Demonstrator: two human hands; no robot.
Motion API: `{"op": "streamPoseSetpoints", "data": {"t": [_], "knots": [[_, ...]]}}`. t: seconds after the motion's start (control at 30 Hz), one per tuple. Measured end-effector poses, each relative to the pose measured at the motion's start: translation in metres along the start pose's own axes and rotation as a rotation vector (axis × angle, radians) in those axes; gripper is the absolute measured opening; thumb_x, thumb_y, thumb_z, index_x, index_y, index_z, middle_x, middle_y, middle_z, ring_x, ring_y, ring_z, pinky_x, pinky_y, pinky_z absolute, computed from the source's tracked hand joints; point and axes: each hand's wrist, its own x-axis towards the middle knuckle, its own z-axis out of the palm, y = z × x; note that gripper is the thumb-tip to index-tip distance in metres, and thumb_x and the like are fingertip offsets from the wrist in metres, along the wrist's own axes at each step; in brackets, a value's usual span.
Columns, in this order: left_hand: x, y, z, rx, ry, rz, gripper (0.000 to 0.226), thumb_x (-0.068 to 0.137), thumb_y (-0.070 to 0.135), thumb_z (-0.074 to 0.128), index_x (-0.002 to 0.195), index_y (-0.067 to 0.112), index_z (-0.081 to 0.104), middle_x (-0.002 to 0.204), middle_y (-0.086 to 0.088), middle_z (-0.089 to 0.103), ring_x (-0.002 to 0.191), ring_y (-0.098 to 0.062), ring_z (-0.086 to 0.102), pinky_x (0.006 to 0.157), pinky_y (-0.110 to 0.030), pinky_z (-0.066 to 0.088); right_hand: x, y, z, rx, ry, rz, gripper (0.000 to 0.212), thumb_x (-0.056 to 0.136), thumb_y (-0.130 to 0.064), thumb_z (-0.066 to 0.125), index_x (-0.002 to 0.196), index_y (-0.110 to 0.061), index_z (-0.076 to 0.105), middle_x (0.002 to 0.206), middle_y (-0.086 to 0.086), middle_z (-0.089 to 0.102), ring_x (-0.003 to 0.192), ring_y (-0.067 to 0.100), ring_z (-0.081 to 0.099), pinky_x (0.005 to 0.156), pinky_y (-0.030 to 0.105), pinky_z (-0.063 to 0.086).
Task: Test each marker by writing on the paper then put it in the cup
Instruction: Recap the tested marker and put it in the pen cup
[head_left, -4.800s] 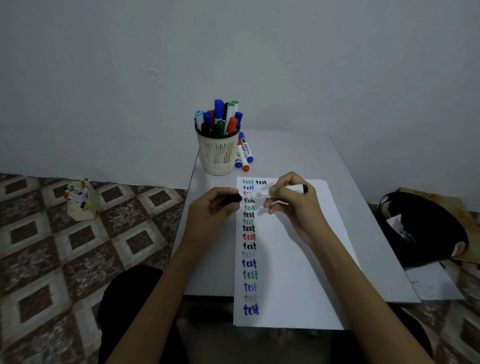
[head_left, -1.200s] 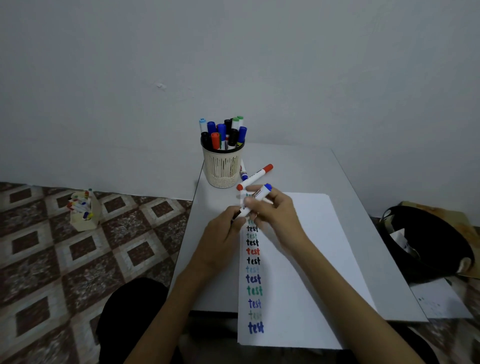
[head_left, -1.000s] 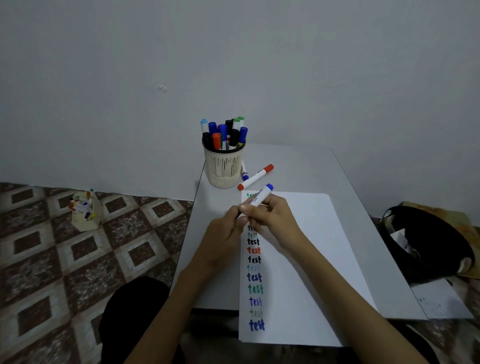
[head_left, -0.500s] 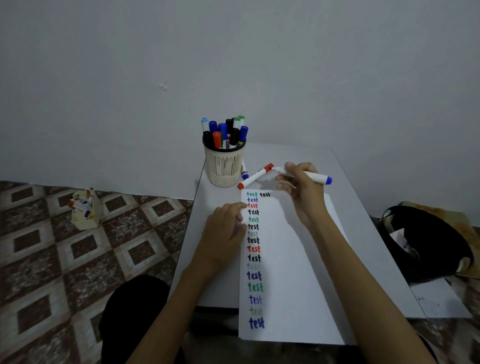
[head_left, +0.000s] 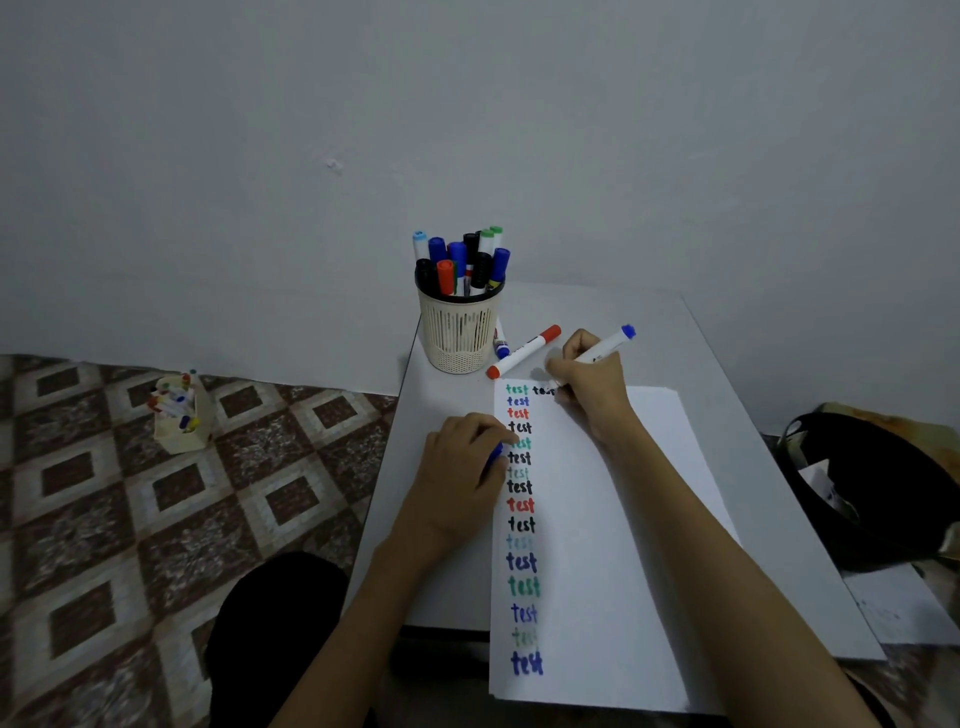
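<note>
My right hand (head_left: 589, 387) grips a white marker with a blue end (head_left: 608, 344), its tip down at the top of the white paper (head_left: 613, 545), next to a black "test". A column of coloured "test" words runs down the paper's left side. At the paper's left edge my left hand (head_left: 460, 470) rests, closed around the blue cap (head_left: 496, 453). The cream mesh cup (head_left: 460, 332) holds several markers at the table's back left. A red-capped marker (head_left: 524, 351) and a blue-capped marker (head_left: 500, 345) lie beside the cup.
The grey table (head_left: 701, 364) stands against a white wall. On the patterned floor to the left is a small holder with markers (head_left: 179, 415). A black bag (head_left: 872, 483) lies at the right, with a sheet of paper (head_left: 898, 608) beside it.
The cap was pulled off the blue marker and stays in my left hand. My right hand swung the marker out to the right, then brought its tip down onto the top of the paper.
</note>
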Motion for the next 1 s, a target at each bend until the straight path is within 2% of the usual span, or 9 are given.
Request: {"op": "streamPoseSetpoints", "data": {"t": [0.17,0.3,0.43,0.6,0.7,0.87,1.0], "knots": [[0.001,0.0,-0.001,-0.004,0.004,-0.004,0.029,0.087,0.029,0.045,0.106,0.016,0.063,0.114,0.002,0.057,0.102,-0.013,0.048,0.083,-0.023,0.029,0.003,0.006,0.0,-0.14,-0.068,-0.072,0.031,0.081,0.01,0.062,0.069,-0.008,0.04,0.064,0.01,0.052,0.048,0.008,0.06,0.045,0.021,0.046],[0.0,0.0,-0.001,-0.007,-0.001,-0.009,0.031,0.087,0.031,0.045,0.106,0.017,0.063,0.114,0.002,0.057,0.102,-0.012,0.049,0.084,-0.022,0.029,0.005,0.011,-0.001,-0.179,-0.066,-0.095,0.029,0.081,0.006,0.064,0.07,-0.009,0.042,0.065,0.006,0.056,0.053,0.007,0.063,0.048,0.02,0.047],[0.0,0.001,-0.003,-0.008,-0.002,-0.013,0.029,0.087,0.029,0.047,0.107,0.017,0.064,0.114,0.003,0.056,0.103,-0.012,0.048,0.085,-0.016,0.027,0.008,0.015,-0.001,-0.208,-0.081,-0.133,0.029,0.08,0.006,0.066,0.07,-0.009,0.043,0.068,0.007,0.058,0.057,0.008,0.064,0.051,0.018,0.048],[0.0,0.002,-0.002,-0.015,0.005,-0.009,0.035,0.086,0.034,0.042,0.106,0.016,0.064,0.113,0.001,0.058,0.102,-0.015,0.05,0.086,-0.027,0.034,0.007,0.016,0.004,-0.265,-0.066,-0.164,0.033,0.081,0.007,0.064,0.068,-0.012,0.04,0.069,0.005,0.055,0.059,0.005,0.062,0.052,0.011,0.046],[0.001,0.002,-0.002,-0.007,0.009,-0.005,0.033,0.086,0.033,0.043,0.106,0.017,0.065,0.112,0.001,0.058,0.102,-0.015,0.05,0.086,-0.026,0.031,0.008,0.016,0.001,-0.24,-0.061,-0.18,0.032,0.082,0.007,0.062,0.069,-0.011,0.04,0.068,0.007,0.053,0.063,0.013,0.061,0.053,0.016,0.049],[0.001,0.003,-0.003,-0.013,0.004,-0.011,0.032,0.086,0.032,0.045,0.106,0.016,0.065,0.112,0.001,0.058,0.102,-0.014,0.05,0.087,-0.024,0.03,0.007,0.016,0.003,-0.273,-0.084,-0.198,0.031,0.081,0.007,0.063,0.069,-0.009,0.039,0.069,0.012,0.052,0.061,0.013,0.056,0.053,0.013,0.046],[0.0,0.002,-0.003,-0.007,-0.008,-0.009,0.036,0.087,0.035,0.041,0.107,0.016,0.064,0.112,0.001,0.058,0.102,-0.014,0.05,0.086,-0.023,0.03,0.007,0.015,0.001,-0.265,-0.106,-0.18,0.034,0.079,0.01,0.063,0.065,-0.011,0.039,0.066,0.011,0.049,0.062,0.015,0.055,0.053,0.018,0.048]]}}
